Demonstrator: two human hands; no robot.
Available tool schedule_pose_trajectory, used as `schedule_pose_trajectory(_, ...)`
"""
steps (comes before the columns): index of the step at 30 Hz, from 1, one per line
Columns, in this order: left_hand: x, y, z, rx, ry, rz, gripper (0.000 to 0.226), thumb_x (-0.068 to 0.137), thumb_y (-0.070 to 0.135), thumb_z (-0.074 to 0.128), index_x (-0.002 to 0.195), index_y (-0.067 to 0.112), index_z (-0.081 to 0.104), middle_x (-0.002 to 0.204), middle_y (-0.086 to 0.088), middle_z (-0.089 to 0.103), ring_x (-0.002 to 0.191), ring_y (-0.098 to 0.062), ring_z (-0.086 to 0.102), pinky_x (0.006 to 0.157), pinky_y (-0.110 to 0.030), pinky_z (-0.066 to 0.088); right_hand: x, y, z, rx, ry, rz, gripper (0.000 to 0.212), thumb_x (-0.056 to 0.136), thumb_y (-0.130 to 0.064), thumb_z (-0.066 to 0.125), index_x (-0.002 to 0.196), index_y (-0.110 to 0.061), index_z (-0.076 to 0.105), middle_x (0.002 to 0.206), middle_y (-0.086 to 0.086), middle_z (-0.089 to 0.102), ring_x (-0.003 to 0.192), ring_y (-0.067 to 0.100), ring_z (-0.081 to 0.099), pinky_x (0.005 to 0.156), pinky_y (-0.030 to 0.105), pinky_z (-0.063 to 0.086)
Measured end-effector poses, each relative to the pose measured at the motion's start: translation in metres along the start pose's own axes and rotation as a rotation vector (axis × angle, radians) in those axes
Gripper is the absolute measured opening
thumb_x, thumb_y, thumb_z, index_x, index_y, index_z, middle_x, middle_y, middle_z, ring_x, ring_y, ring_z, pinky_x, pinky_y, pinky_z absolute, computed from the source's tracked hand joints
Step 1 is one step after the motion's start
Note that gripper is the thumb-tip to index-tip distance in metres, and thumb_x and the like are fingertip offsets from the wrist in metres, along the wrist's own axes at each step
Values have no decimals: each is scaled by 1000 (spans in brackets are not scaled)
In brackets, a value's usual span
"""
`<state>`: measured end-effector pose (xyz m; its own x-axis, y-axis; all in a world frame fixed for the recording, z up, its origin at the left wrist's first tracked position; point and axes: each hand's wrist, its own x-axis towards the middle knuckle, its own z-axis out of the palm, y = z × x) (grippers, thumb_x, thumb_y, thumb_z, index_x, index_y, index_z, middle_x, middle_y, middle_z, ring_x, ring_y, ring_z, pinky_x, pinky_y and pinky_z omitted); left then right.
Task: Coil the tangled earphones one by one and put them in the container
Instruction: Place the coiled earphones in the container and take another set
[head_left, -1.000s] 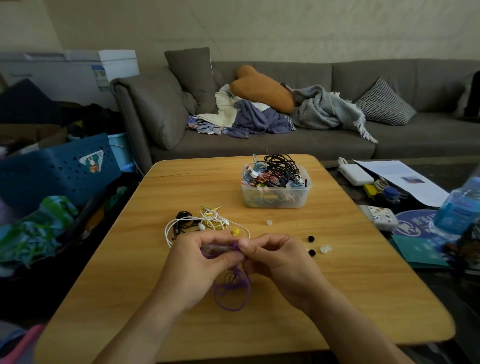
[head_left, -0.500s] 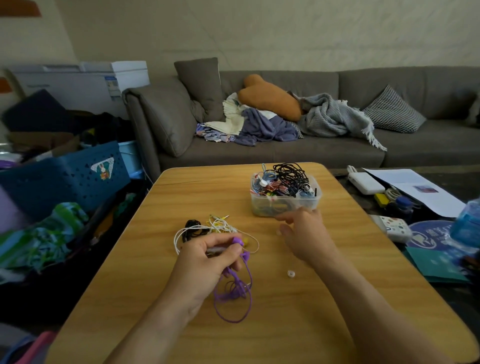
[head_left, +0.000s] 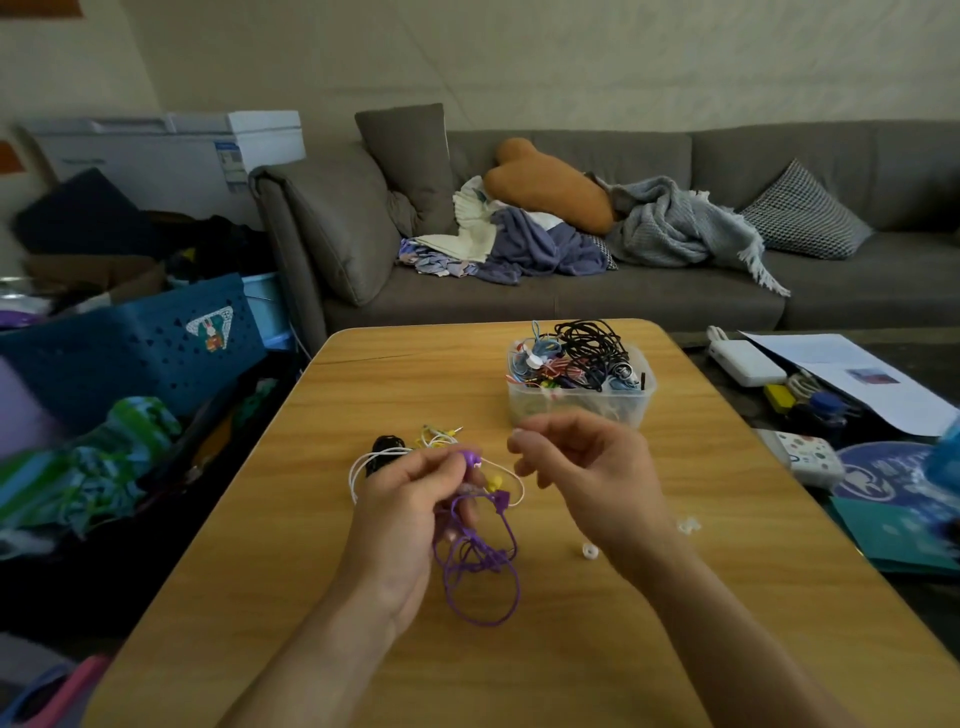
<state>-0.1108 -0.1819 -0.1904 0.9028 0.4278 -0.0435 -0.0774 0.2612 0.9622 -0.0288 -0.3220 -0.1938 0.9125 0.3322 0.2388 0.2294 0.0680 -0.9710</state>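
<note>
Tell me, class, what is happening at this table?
A person sits at a wooden table sorting earphones. The left hand holds purple earphones, cord dangling loosely, while the right hand pinches something small and pale beside them. More tangled earphones wait behind; the plastic container is already heaped with cords.

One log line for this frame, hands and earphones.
left hand: holds purple earphones | right hand: pinches small white piece | container: full, behind | purple earphones: uncoiled

Purple earphones (head_left: 480, 561), white and black tangle (head_left: 395, 452), clear container (head_left: 579, 402), tan wood-grain table (head_left: 675, 623), grey sofa (head_left: 571, 291).
</note>
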Motion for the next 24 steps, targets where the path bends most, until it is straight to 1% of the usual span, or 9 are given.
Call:
schedule_pose_trajectory(1,-1,0,0,9,-3,24,17,95,4,52,101,3,68,71,-6,66,53,-16,49,43,-18,34,-6,-2,3,99,-13,14,11,84,-5,74,94,-2,71,82,16,74,65,15,67,59,21,50)
schedule_pose_trajectory(3,-3,1,1,26,-9,77,17,95,1,53,103,6,66,73,-8,67,53,-15,51,44,-18,37,-15,-1,7,185,-37,34,15,81,-6,75,96,-3,72,83,19,74,66,17,66,58,23,49)
schedule_pose_trajectory(7,-7,-1,5,65,0,176,12,94,-2,55,99,4,65,72,-13,65,53,-14,54,47,-18,43,-20,2,10,243,-54,13,19,72,-11,79,89,-4,74,79,9,76,67,11,67,58,18,49)
schedule_pose_trajectory(10,-9,-2,6,135,14,263,10,93,-1,57,99,4,64,73,-17,67,56,-16,59,51,-19,46,-22,2,12,257,-47,-36,21,69,-15,80,87,-4,75,82,12,76,69,12,68,61,18,49)
schedule_pose_trajectory(12,-9,-3,6,135,29,285,10,92,-2,58,99,3,62,74,-18,67,57,-17,60,52,-20,48,-23,2,14,247,-43,-54,22,68,-17,81,86,-5,75,82,11,76,70,12,68,62,19,50)
schedule_pose_trajectory(15,-10,-4,6,110,26,283,9,91,-6,57,97,0,59,72,-13,65,56,-18,59,53,-23,49,-24,2,18,231,-22,-57,23,69,-19,80,85,-4,75,81,10,76,71,11,68,63,20,50)
schedule_pose_trajectory(17,-10,-4,6,100,21,280,9,91,-8,56,96,-1,58,71,-12,65,55,-20,59,53,-24,49,-23,2,19,246,-22,-60,23,70,-17,79,86,-1,75,80,11,76,69,10,68,62,19,50)
schedule_pose_trajectory(20,-10,-4,6,119,16,292,12,90,-10,57,93,2,58,68,-10,66,55,-19,59,52,-25,49,-23,2,19,269,-32,-62,22,71,-14,77,86,0,74,80,11,76,69,10,68,61,18,50)
schedule_pose_trajectory(24,-10,-6,6,196,41,353,17,88,-10,59,87,7,58,65,-7,67,54,-18,61,52,-24,48,-24,4,20,275,-22,-45,23,69,-15,79,87,-1,75,82,13,76,69,12,67,63,21,51)
